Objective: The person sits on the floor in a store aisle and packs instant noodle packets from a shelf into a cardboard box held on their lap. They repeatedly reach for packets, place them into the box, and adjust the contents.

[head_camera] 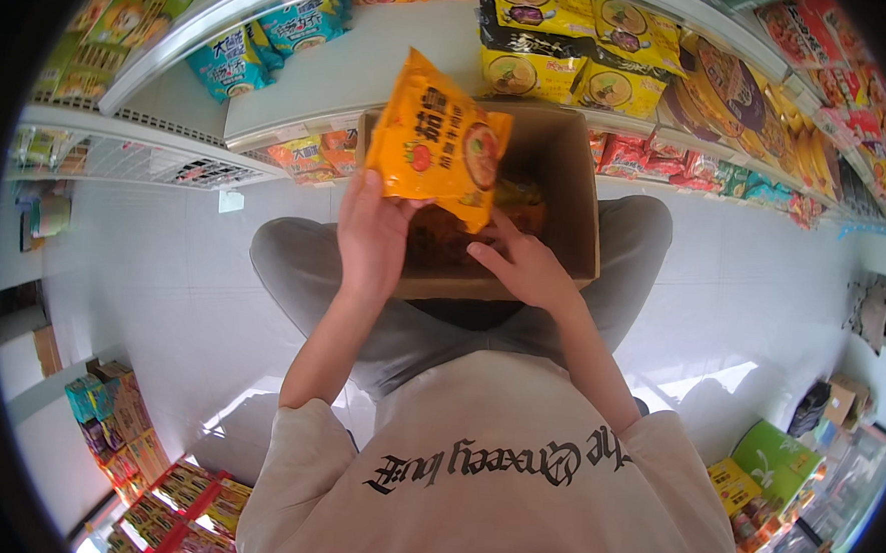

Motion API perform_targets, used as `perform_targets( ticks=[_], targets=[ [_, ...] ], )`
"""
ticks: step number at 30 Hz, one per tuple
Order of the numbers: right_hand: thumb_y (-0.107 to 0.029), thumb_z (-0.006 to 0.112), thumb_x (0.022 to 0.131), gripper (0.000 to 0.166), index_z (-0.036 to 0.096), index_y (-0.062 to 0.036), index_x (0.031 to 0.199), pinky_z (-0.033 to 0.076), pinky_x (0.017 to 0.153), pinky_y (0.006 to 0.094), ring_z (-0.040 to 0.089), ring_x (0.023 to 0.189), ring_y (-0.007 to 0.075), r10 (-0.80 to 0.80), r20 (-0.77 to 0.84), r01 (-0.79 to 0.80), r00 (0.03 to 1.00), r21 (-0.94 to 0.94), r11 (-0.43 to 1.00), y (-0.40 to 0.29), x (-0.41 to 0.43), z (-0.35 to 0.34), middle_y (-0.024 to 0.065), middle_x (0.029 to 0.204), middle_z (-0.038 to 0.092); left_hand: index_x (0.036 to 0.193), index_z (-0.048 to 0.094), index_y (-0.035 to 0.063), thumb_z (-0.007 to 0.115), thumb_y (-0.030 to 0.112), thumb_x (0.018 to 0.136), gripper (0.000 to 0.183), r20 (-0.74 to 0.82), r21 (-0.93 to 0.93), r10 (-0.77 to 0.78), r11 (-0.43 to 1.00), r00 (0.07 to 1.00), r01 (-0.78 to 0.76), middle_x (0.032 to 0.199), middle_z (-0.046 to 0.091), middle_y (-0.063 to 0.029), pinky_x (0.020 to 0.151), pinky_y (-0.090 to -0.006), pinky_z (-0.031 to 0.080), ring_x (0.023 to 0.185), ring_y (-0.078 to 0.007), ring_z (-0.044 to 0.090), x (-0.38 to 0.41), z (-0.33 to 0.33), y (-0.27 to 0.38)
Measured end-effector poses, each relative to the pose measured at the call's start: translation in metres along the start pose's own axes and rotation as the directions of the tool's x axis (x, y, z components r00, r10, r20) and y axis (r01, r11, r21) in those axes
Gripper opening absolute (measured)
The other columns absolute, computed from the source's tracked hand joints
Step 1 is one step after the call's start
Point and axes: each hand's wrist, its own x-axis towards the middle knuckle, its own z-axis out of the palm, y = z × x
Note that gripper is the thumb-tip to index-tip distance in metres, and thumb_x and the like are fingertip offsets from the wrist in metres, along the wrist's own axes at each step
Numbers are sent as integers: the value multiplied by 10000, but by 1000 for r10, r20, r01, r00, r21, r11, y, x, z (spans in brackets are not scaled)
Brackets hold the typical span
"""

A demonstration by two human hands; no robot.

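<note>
An orange packet of instant noodles (435, 145), printed with a tomato and a bowl, is tilted above an open cardboard box (578, 201). My left hand (374, 228) grips its lower left edge. Close to the packet's lower right corner is my right hand (526, 269), its thumb and fingers apart; whether a fingertip touches the packet is hard to tell. Inside the box, partly hidden by the packet and my hands, lie more packets in orange and red (445, 235). The box sits between my bent legs, against the shelf's front.
Ahead runs a store shelf (395, 49) with blue noodle packets (232, 63) on the left and stacked yellow packets (536, 75) on the right. Purple-and-yellow round packs (731, 89) stand further right. Below hang or lie red packets (630, 155). Behind me are product stacks (183, 496).
</note>
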Motion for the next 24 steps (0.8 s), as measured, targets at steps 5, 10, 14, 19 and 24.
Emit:
perform_targets(
  ticks=[5, 10, 14, 19, 24],
  targets=[
    [-545, 372, 1073, 657, 383, -54, 1509, 497, 1019, 448, 593, 1247, 319, -85, 148, -82, 985, 849, 522, 26, -1, -22, 165, 1430, 551, 1251, 525, 18, 447, 228, 1100, 270, 234, 77, -187, 982, 954, 173, 1186, 653, -105, 923, -360, 523, 1047, -193, 650, -15, -14, -33],
    [-493, 408, 1080, 571, 471, -41, 1422, 530, 961, 437, 669, 1096, 297, 126, 1, -56, 992, 898, 437, 48, -4, -26, 170, 1279, 656, 1146, 608, 0, 515, 207, 1072, 239, 282, 749, -411, 659, 867, 68, 1037, 681, -111, 873, -308, 502, 903, -196, 652, -25, -32, -26],
    [-471, 463, 1068, 516, 531, -38, 1339, 557, 905, 416, 703, 978, 267, 375, 58, -268, 925, 800, 538, 34, 2, -23, 155, 1183, 697, 917, 642, 34, 644, 209, 957, 180, 576, 814, -149, 21, 804, -580, 874, 636, -98, 729, -389, 513, 803, -302, 631, -39, -53, -17],
    [-464, 498, 1058, 491, 526, -66, 1344, 553, 904, 428, 699, 975, 273, 510, 91, -402, 856, 736, 544, 44, 22, -23, 129, 1196, 682, 846, 614, 74, 662, 200, 914, 151, 608, 787, -19, -111, 794, -606, 801, 596, -66, 683, -389, 511, 766, -260, 636, -47, -66, -31],
    [-409, 517, 1055, 407, 502, -132, 1352, 498, 956, 464, 625, 1102, 281, 598, 230, -474, 768, 832, 289, 69, 49, -43, 120, 1273, 604, 823, 596, 76, 675, 190, 885, 152, 576, 817, 88, -94, 812, -569, 784, 589, -63, 660, -380, 515, 746, -253, 638, -45, -67, -38]
  ],
)
